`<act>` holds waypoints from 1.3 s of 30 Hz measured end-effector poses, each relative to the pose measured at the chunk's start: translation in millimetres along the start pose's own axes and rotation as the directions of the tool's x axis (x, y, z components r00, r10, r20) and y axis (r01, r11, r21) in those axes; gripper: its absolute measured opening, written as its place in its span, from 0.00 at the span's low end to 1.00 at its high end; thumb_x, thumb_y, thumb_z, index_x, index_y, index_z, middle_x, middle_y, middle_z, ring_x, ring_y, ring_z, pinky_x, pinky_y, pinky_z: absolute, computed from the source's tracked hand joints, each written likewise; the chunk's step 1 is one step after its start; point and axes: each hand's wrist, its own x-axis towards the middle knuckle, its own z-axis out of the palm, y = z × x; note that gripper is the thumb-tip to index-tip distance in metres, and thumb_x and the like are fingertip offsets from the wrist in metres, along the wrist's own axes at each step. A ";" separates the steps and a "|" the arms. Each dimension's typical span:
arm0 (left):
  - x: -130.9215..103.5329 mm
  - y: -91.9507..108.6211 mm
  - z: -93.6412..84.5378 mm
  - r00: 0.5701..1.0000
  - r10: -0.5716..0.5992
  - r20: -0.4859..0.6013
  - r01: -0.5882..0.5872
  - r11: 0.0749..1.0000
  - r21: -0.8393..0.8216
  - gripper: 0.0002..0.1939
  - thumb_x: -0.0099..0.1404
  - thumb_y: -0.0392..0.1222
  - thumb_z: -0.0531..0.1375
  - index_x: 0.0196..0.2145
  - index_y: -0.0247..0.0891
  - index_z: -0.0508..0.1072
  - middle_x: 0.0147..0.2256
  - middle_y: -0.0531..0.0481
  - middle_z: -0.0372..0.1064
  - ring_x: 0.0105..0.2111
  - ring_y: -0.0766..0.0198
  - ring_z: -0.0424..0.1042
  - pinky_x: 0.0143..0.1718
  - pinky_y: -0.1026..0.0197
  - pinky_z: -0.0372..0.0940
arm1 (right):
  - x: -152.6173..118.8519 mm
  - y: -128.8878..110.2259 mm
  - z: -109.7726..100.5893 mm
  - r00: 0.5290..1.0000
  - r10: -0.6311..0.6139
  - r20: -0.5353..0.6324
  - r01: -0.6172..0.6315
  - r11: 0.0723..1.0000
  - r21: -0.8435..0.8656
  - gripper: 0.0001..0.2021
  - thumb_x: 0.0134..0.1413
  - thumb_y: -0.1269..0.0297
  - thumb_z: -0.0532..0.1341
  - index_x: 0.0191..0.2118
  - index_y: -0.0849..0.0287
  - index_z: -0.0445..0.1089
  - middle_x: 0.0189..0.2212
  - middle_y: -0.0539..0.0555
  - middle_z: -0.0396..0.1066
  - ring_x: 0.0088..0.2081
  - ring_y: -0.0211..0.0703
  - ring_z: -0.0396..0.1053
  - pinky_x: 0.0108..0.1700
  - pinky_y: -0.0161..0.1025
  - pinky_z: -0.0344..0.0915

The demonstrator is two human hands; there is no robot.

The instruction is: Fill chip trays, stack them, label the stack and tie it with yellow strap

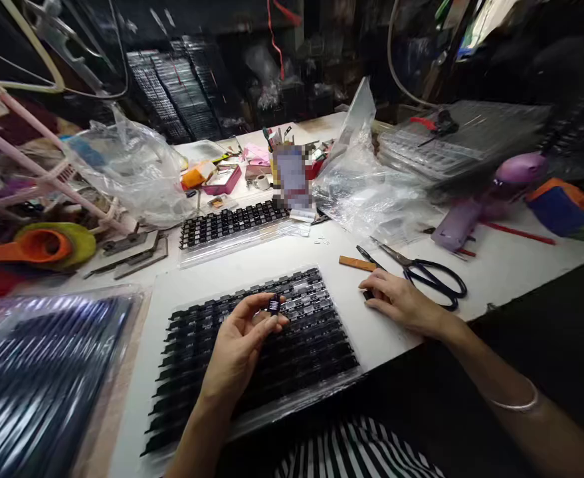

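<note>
Between the thumb and fingers of my left hand (244, 338) is a small black part (274, 304) with pale metal-looking strips. This hand is above a clear tray of black parts (316, 332), set in rows. To the right, my right hand (396, 302) rests low over the white table, its thumb and fingers closed around a small dark piece (368, 295), mostly hidden. Just beyond it lie black-handled scissors (434, 275), an orange-brown strip (356, 263) and a slim dark tool (369, 257).
A second tray of black parts (236, 222) lies farther back. Stacked trays (57, 372) fill the left front. Crumpled clear plastic (371, 192) and a purple object (456, 226) are at right. An orange tape ring (47, 245) and pink rack (47, 159) are at left.
</note>
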 end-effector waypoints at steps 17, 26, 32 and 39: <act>-0.4 -1.1 2.9 0.998 -0.032 0.059 0.032 0.999 -0.005 0.13 0.54 0.36 0.67 0.38 0.39 0.72 0.39 0.52 0.74 0.36 0.66 0.74 0.40 0.67 0.66 | 20.8 -90.7 36.9 0.830 -0.252 -0.497 0.416 0.874 0.253 0.10 0.54 0.75 0.59 0.43 0.60 0.66 0.36 0.55 0.67 0.40 0.42 0.66 0.41 0.40 0.66; -1.9 -6.5 -1.2 0.996 0.047 0.070 -0.050 0.998 0.046 0.13 0.54 0.34 0.67 0.38 0.42 0.74 0.36 0.56 0.73 0.36 0.72 0.70 0.40 0.72 0.64 | 34.9 -112.7 62.3 0.817 -0.258 -0.516 0.439 0.859 0.265 0.08 0.54 0.76 0.59 0.41 0.61 0.66 0.35 0.57 0.67 0.40 0.44 0.66 0.43 0.43 0.66; -2.2 -4.6 2.1 0.997 0.056 0.053 -0.059 0.996 0.066 0.13 0.53 0.35 0.68 0.38 0.40 0.74 0.36 0.54 0.73 0.37 0.69 0.70 0.41 0.68 0.65 | 36.5 -113.6 64.0 0.816 -0.250 -0.521 0.424 0.871 0.247 0.10 0.54 0.77 0.59 0.42 0.60 0.67 0.36 0.56 0.67 0.40 0.44 0.66 0.41 0.44 0.67; -2.1 -5.3 1.9 0.998 0.067 0.014 -0.067 0.998 -0.008 0.12 0.50 0.34 0.69 0.34 0.40 0.76 0.31 0.55 0.74 0.33 0.71 0.71 0.37 0.70 0.66 | 33.3 -116.8 75.6 0.756 -0.263 -0.599 0.468 0.857 0.214 0.16 0.54 0.80 0.58 0.48 0.60 0.68 0.35 0.56 0.67 0.37 0.41 0.66 0.37 0.38 0.68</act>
